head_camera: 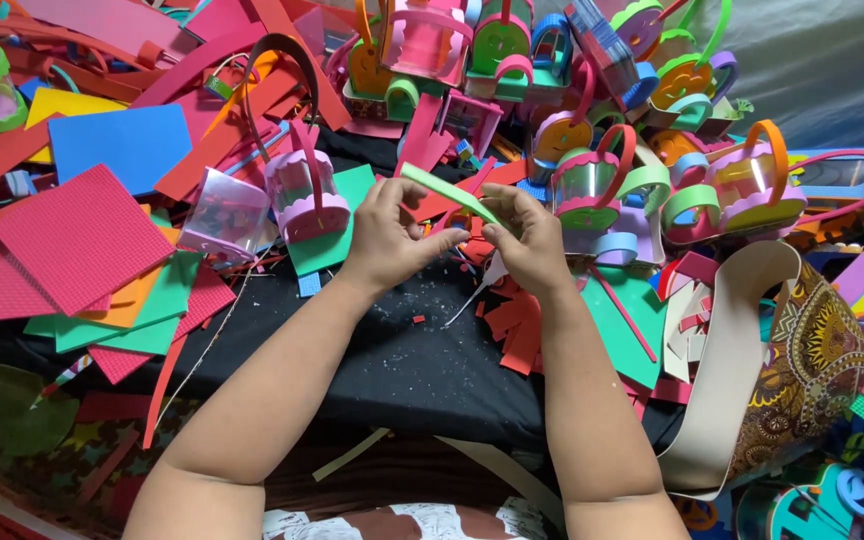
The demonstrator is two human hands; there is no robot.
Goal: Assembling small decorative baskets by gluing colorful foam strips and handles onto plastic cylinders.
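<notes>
Forearms are reaching up from the frame's bottom; left hand (384, 238) and right hand (530, 240) are pinching a light green foam strip (449, 192) at centre, fingers closed on it. Likely shaping a handle; next calls for bending it evenly toward a small basket (302, 195) just left.

Lighting's pretty bright and even, looks like it's coming from above, so the foam colours come out really saturated and shadows stay soft, just a little dark under the hands (457, 235) on the black worktop (402, 360). Slight glare on the clear plastic tubs (227, 215), and the frame edges bend and go a bit soft.
</notes>
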